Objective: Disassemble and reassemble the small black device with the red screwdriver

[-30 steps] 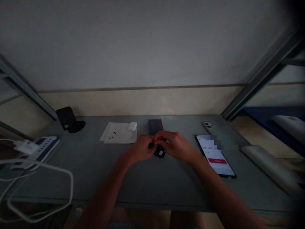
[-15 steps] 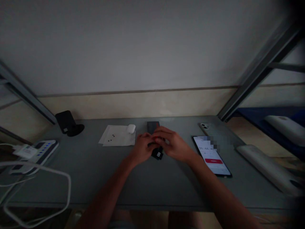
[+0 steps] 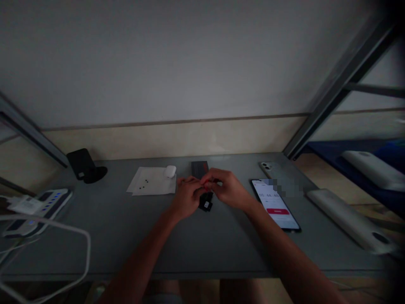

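Note:
My left hand (image 3: 188,196) and my right hand (image 3: 226,188) meet over the middle of the desk, their fingertips nearly touching. Between the right thumb and forefinger is a small red piece (image 3: 206,184); its kind cannot be made out. The left fingers are curled closed beside it, and what they grip is hidden. Just under the fingers lies a black object (image 3: 206,202) with a small white mark, partly covered by the hands. Behind them a dark grey box (image 3: 199,168) with red marking rests on the desk.
White paper sheets (image 3: 155,185) carry several tiny black bits and a white earbud case (image 3: 171,171). At right lie a lit phone (image 3: 275,207), a second phone (image 3: 268,167) and a long grey case (image 3: 344,219). Leftward are a black stand (image 3: 82,164), a power strip (image 3: 52,209) and a white cable (image 3: 88,249).
The view has shifted slightly, moving everything a little leftward. My right fingers have changed their pinch, and more of the red piece shows between them. Both hands stay close together.

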